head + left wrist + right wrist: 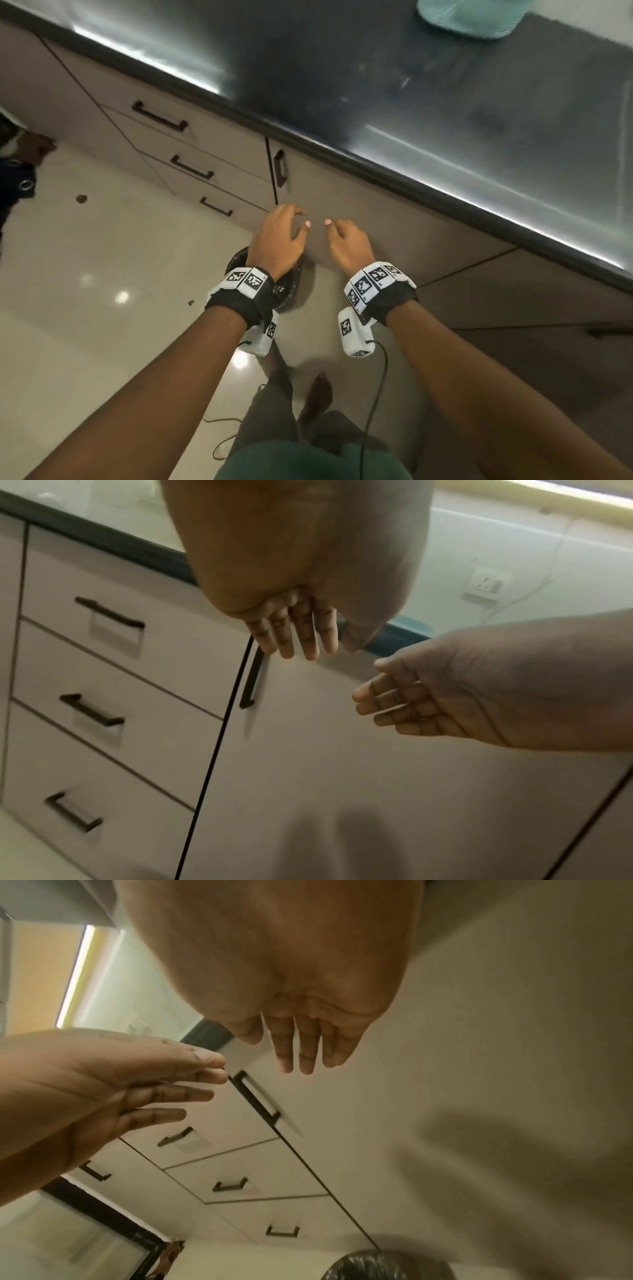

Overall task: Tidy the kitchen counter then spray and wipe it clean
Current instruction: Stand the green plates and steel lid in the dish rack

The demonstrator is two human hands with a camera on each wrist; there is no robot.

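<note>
Both of my hands hang empty in front of the beige cabinet door (376, 219), below the dark glossy counter (376, 85). My left hand (281, 233) has relaxed, nearly straight fingers (301, 631) and holds nothing. My right hand (346, 240) is beside it, fingers (301, 1047) also straight and empty. A bin lined with a black bag (287, 291) stands on the floor under my left wrist and shows again as the bin (383, 1267) in the right wrist view. A light teal cloth (472, 17) lies on the counter at the far edge of the head view.
Three drawers with black handles (191, 168) stand left of the door, whose vertical handle (281, 168) is just above my left hand. The glossy tiled floor (102, 308) carries small crumbs (81, 198). A wall socket (486, 584) sits behind the counter.
</note>
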